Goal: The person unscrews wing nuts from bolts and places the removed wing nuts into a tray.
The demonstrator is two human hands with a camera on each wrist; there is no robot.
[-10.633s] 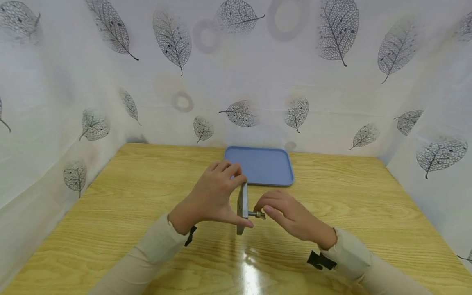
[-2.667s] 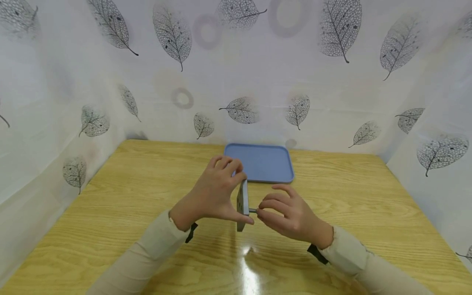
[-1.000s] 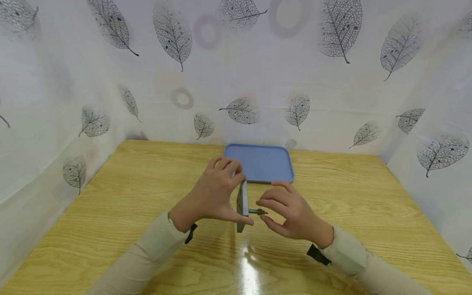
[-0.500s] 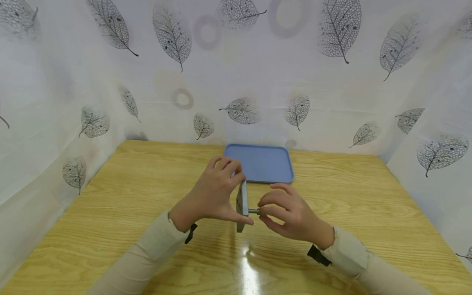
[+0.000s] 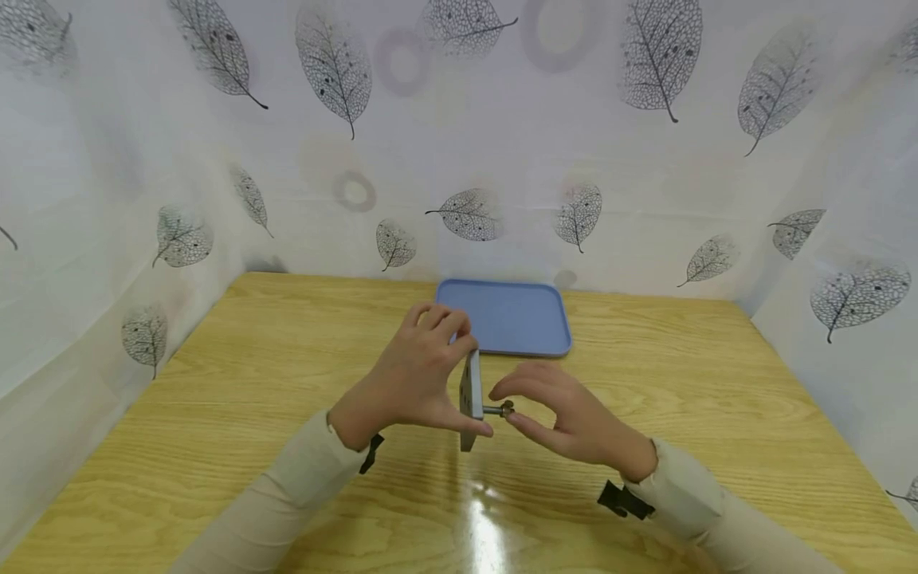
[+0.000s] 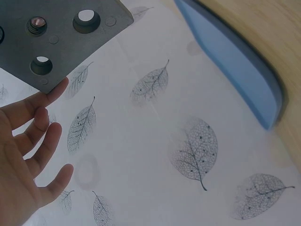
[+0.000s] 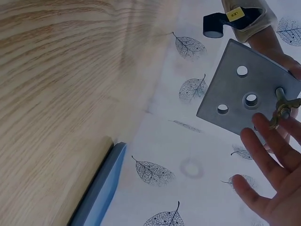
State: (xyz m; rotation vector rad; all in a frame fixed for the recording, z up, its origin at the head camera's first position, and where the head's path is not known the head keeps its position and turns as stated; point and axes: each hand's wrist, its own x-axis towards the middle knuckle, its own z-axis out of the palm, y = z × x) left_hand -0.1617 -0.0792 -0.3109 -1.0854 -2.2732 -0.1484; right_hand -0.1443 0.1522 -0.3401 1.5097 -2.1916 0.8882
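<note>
Risk: wing nut [image 5: 507, 410] cross-threads or drops off bolt [image 5: 492, 411] if right hand [image 5: 566, 414] loses contact; plate [image 5: 470, 395] may tilt if hold slackens.

Plate stands on edge, mid-table, near side of blue tray [image 5: 511, 320]. Left hand [image 5: 419, 381] pinches plate top and bottom. Right hand fingers loosely spread, tips at wing nut, not clamping it.

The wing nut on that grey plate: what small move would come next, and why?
Probably the right hand pinches the wing nut again for another turn. Its fingers sit open around the nut, which stands well out from the plate on its bolt, while the left hand holds the plate upright.
</note>
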